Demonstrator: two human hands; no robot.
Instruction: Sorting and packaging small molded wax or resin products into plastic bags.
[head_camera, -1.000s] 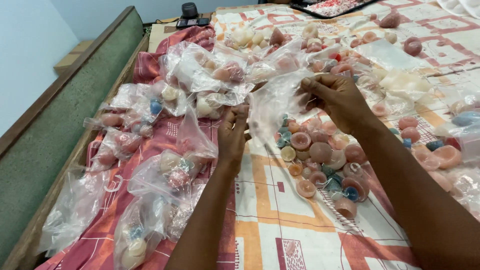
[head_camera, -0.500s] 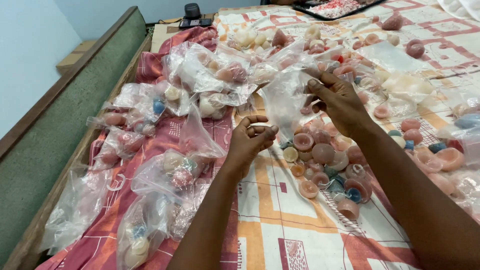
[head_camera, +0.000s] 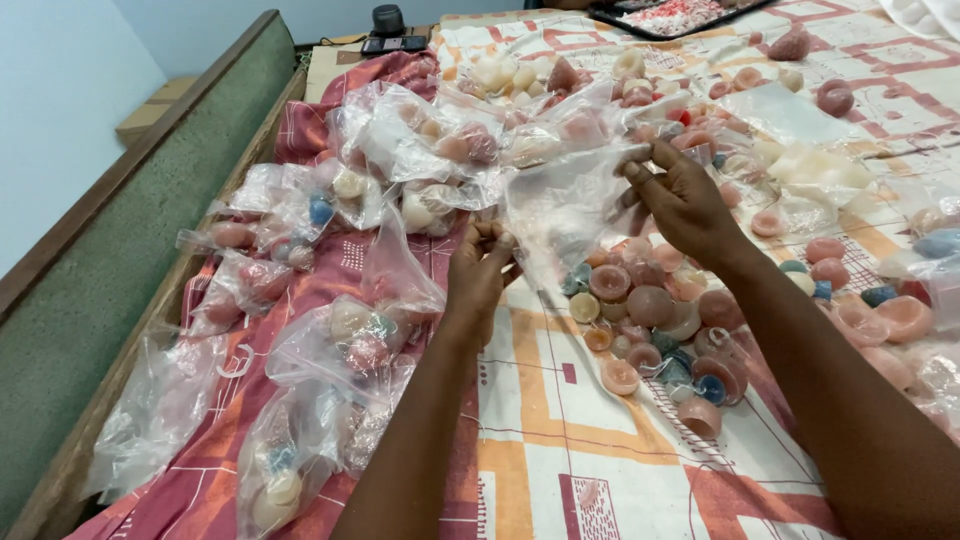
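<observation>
Both my hands hold one clear empty plastic bag (head_camera: 560, 205) above the bed. My left hand (head_camera: 480, 265) pinches its lower left edge, and my right hand (head_camera: 685, 200) pinches the upper right edge. Beneath the bag lies a loose heap of small round pink, cream and blue pieces (head_camera: 655, 320) on a patterned sheet (head_camera: 560, 440). Filled clear bags (head_camera: 340, 350) of the same pieces lie to the left of my left arm on a red cloth (head_camera: 330, 270).
More filled bags (head_camera: 440, 140) pile up at the back. Loose pink and white pieces (head_camera: 830, 260) spread to the right. A dark tray (head_camera: 680, 15) of small items sits at the far edge. A green padded bed rail (head_camera: 130, 240) runs along the left.
My left hand has risen from the sheet and taken the bag's lower edge. My right hand has stayed high, and the bag now hangs spread between both hands.
</observation>
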